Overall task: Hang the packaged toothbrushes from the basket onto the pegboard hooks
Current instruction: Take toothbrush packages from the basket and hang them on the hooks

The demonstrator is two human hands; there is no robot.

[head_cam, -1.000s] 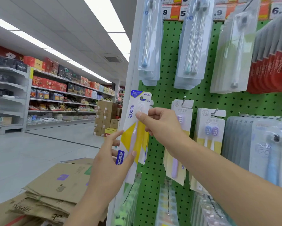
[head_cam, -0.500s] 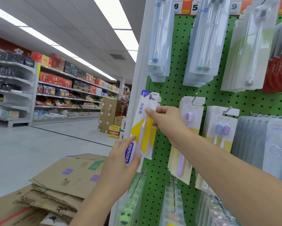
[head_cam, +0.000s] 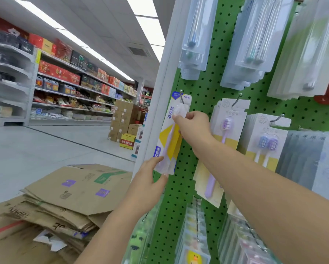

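Change: pack top now sits over the hook; earlier it was held just short of it, with both hands in the same grips.
Right hand (head_cam: 195,130): fingers pinch the pack (head_cam: 172,134) near its top edge, beside the bristle blister.
Left hand (head_cam: 147,184): thumb and fingers hold the pack's bottom corner, steadying it.
Pack position: between the two hands, at the left edge of the pegboard (head_cam: 207,96), against the white upright.
Pack axis: long axis near vertical, top leaning slightly right; brush head up, handle down, printed face toward the camera.
Hook (head_cam: 181,96): passes through or just in front of the hang hole; seating cannot be confirmed.
Key relation: hook lies just above the right hand, which is the nearer hand; the likely next move is a short push toward the board along the hook.
Neighbours: hung packs (head_cam: 228,141) just to the right.
Outer area: flattened cartons (head_cam: 64,199) lower left; the basket is not in view.
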